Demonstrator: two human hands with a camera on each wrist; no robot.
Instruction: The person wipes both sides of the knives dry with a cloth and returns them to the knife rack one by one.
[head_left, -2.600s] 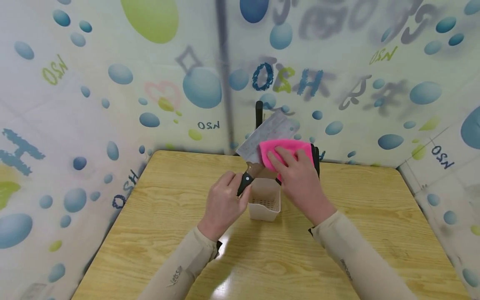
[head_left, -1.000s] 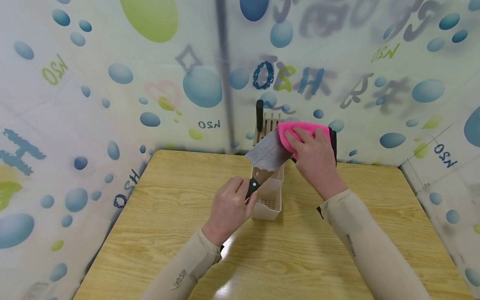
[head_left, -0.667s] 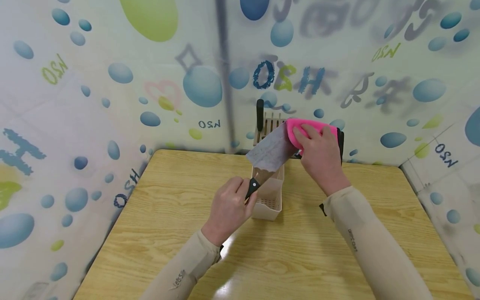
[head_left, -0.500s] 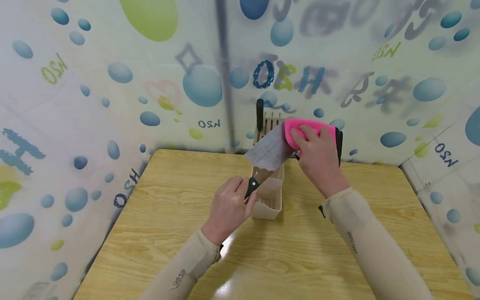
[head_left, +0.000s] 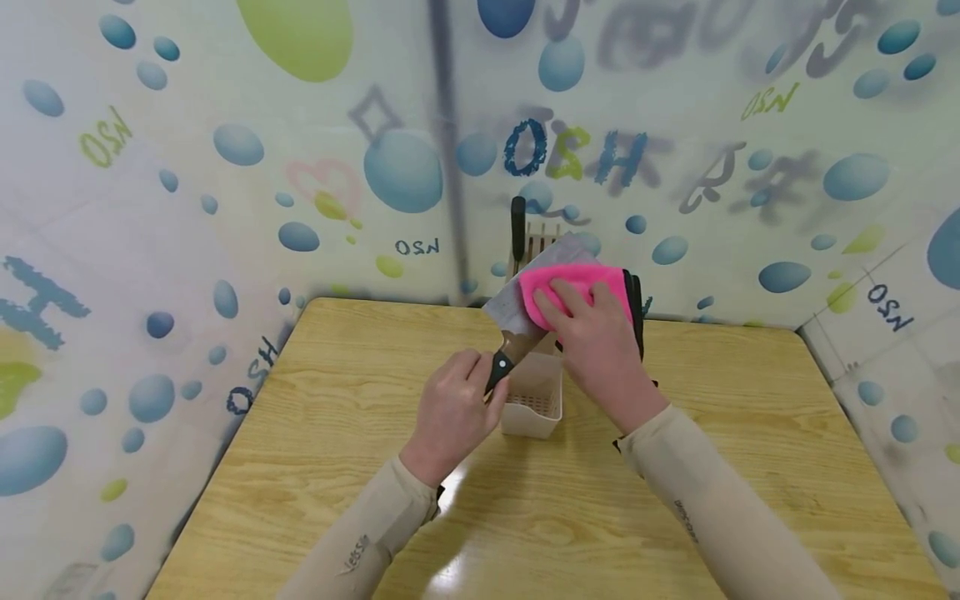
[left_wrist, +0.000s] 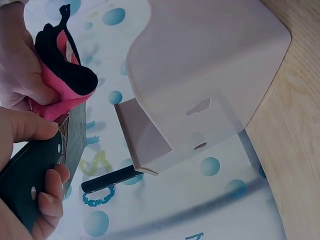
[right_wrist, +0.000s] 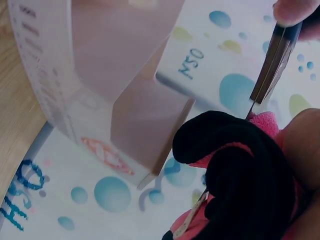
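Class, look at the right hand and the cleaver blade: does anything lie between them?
Yes. The pink cloth lies between the right hand and the cleaver blade; the hand presses the cloth on the blade. The left hand grips the handle directly.

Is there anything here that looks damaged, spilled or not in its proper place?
Nothing stands out. The left hand grips the black-handled steel cleaver, the right hand presses the pink cloth with black edge on its blade, above the upright white plastic holder on the wooden table.
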